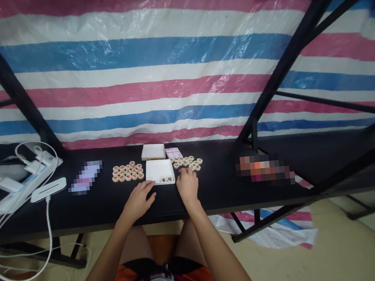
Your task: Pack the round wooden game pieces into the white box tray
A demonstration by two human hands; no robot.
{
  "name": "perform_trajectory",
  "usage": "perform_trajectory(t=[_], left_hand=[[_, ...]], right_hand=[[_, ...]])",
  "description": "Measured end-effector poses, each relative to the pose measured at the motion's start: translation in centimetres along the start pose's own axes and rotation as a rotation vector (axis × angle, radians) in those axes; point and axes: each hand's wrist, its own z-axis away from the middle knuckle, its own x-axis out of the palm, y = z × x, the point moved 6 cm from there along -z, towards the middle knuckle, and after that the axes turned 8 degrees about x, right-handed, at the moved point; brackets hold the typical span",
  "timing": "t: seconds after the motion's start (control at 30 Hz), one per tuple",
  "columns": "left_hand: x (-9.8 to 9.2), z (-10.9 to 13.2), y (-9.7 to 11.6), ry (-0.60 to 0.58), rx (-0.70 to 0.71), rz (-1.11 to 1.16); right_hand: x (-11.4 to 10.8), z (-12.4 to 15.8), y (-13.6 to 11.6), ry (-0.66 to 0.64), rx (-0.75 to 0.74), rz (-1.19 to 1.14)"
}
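On the black table, a shallow white box [159,169] holds a couple of round Chinese chess pieces [166,179] with black characters at its near edge. My left hand [138,202] rests at the box's lower left corner, fingers stretched and thumb apart, with nothing in it. To the right of the box, my right hand [188,185] has its fingers curled down beside loose black-marked chess pieces [189,160]. Its fingertips are partly hidden, so what they hold cannot be made out. Left of the box, red-marked chess pieces [127,172] stand in rows.
Behind the box lies a second white tray or lid [153,151], beside a printed card [174,153]. A blurred item [85,177] lies left, another [263,168] right. A power strip [25,182] with white cables occupies the left end. Black metal posts [286,64] frame the table.
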Motion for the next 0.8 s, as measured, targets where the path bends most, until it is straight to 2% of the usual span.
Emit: perform_trajectory(t=[0.1,0.23,0.3,0.47,0.8], left_hand=[[-0.1,0.0,0.1,0.004,0.006,-0.005],[-0.3,0.0,0.3,0.025,0.022,0.0],[-0.4,-0.1,0.4,0.034,0.021,0.01],[-0.5,-0.1,0.3,0.035,0.016,0.035],[-0.3,-0.2,0.4,0.005,0.035,0.032]], right_hand=[[-0.4,0.0,-0.8,-0.006,-0.095,-0.104],[-0.6,1.0,-3.2,-0.167,-0.378,-0.275],[-0.6,1.5,-4.0,-0.234,-0.469,-0.32],[-0.1,1.9,-5.2,-0.274,-0.519,-0.344],[1.6,2.7,-7.0,-0.389,-0.576,-0.212]])
